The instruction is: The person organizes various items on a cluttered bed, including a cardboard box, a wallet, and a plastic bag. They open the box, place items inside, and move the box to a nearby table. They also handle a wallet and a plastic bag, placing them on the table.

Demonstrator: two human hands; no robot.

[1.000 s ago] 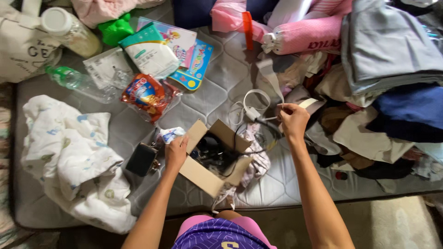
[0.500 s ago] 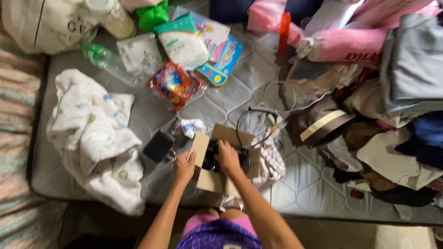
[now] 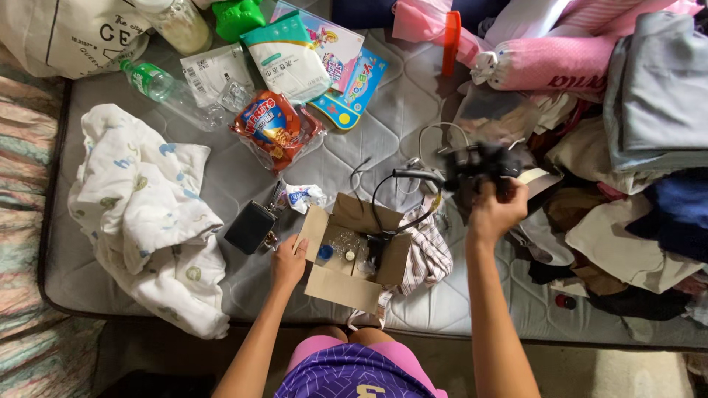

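Note:
An open cardboard box (image 3: 346, 287) sits on the grey mattress (image 3: 383, 140) near its front edge, with small bits and a blue cap inside. My left hand (image 3: 287, 262) grips the box's left flap. My right hand (image 3: 495, 210) is raised to the right of the box and holds a bundle of black cables (image 3: 479, 163), blurred by motion. A black cable loop (image 3: 398, 199) hangs from the bundle toward the box.
A white cable (image 3: 435, 136) lies beyond the box. A black wallet (image 3: 249, 227) lies left of it. White printed cloth (image 3: 147, 221) fills the left side, piled clothes (image 3: 634, 147) the right. Snack bag (image 3: 274, 129), bottle (image 3: 166, 92) and packets lie at the back.
My right hand left the white cable, reached into the box, and has now lifted a bundle of black cables out to the right. My left hand stayed on the box flap.

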